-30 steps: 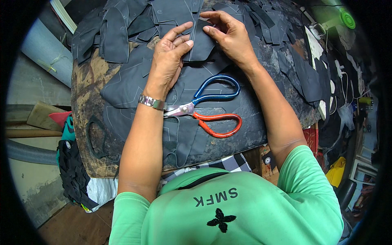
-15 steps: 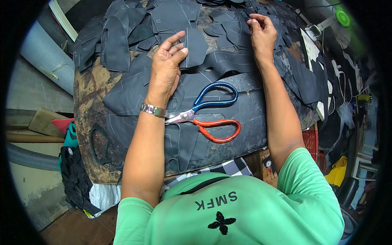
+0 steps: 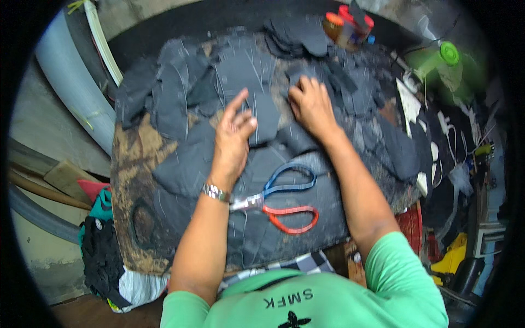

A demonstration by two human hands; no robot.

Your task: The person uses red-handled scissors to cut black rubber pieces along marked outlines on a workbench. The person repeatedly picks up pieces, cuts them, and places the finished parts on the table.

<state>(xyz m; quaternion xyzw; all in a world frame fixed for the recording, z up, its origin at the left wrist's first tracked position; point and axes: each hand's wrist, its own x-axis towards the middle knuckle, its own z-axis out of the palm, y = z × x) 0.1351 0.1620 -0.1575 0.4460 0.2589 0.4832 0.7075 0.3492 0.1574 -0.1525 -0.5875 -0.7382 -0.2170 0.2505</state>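
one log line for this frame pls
left hand: flat on dark cut pieces | right hand: pressing same pile | scissors: untouched on worktable, near left wrist

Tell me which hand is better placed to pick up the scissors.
Left. The left hand lies just above the scissors, its wrist beside their blades. The right hand rests farther up on the dark cut pieces.

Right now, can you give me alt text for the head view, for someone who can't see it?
Both hands press on dark cut pieces spread over a worn table: left hand and right hand flank one dark piece. Scissors with one blue and one orange handle lie nearer the person.
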